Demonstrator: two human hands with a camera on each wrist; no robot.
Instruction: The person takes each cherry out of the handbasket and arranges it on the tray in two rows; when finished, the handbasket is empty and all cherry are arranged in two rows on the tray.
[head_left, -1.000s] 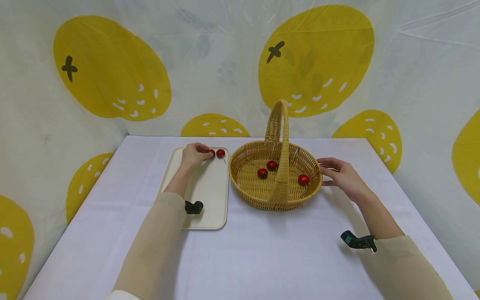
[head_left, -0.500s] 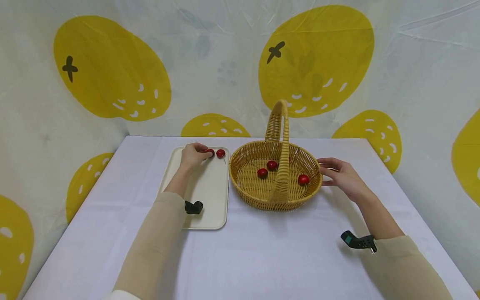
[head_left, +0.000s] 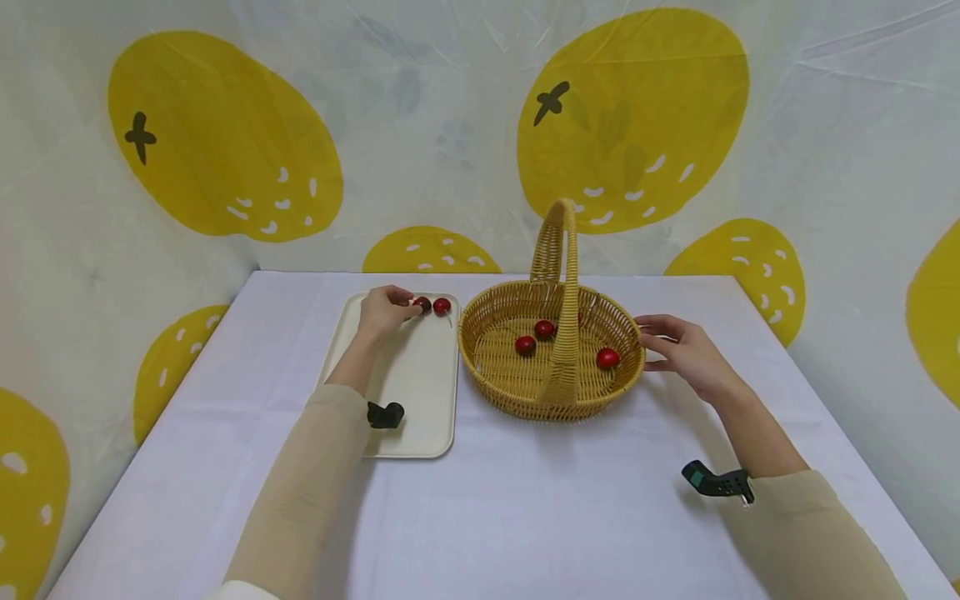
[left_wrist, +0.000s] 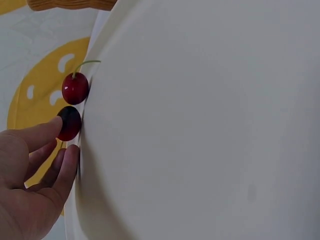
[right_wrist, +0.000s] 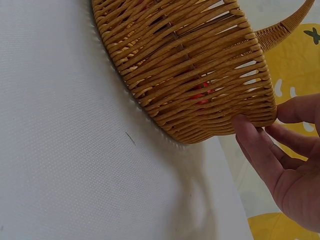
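My left hand (head_left: 384, 310) is over the far end of a cream tray (head_left: 412, 408). In the left wrist view its thumb tip touches a dark red cherry (left_wrist: 70, 123), and the other fingers lie apart just below it. A second cherry (left_wrist: 75, 89), with a green stem, sits right beside that one along the tray's edge. My right hand (head_left: 686, 354) rests its fingertips and thumb against the right side of a wicker basket (right_wrist: 185, 75), fingers extended at the rim. Several red cherries (head_left: 607, 359) lie inside the basket; the handle partly hides one.
The basket's tall arched handle (head_left: 567, 250) rises above its middle. Tray and basket stand side by side, a narrow gap between them, on a white-clothed table (head_left: 540, 508). A curtain with yellow fruit prints (head_left: 435, 150) hangs right behind the table's far edge.
My left hand has shifted slightly left, and more of the dark cherry shows beyond its fingertips. The right hand and the basket stay where they were.
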